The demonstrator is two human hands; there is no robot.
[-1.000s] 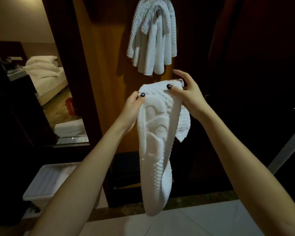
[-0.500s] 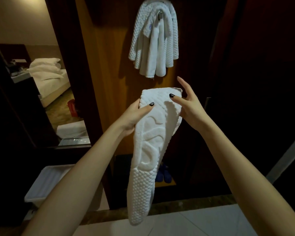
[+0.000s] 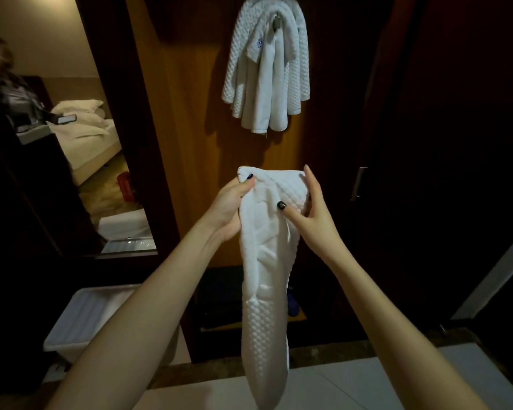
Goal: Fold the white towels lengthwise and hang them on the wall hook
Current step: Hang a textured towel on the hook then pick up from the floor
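Note:
A white textured towel (image 3: 265,306) hangs long and narrow in front of me, folded lengthwise. My left hand (image 3: 230,207) grips its upper left edge, thumb on the front. My right hand (image 3: 310,210) holds the upper right side, thumb pressed into the cloth and fingers behind. Above, on the wooden wall panel, several white towels (image 3: 267,66) hang bunched over a metal hook (image 3: 277,21), well above my hands.
A mirror (image 3: 71,143) at left reflects a bed and another person. A white plastic bin (image 3: 86,318) stands low left. A dark door with a metal handle (image 3: 358,183) is at right. A low shelf holds blue slippers (image 3: 293,304). Pale floor tiles lie below.
The towel has been drawn narrower at the top. My right thumb has moved lower and inward on the cloth, and my left hand has closed higher on the left edge.

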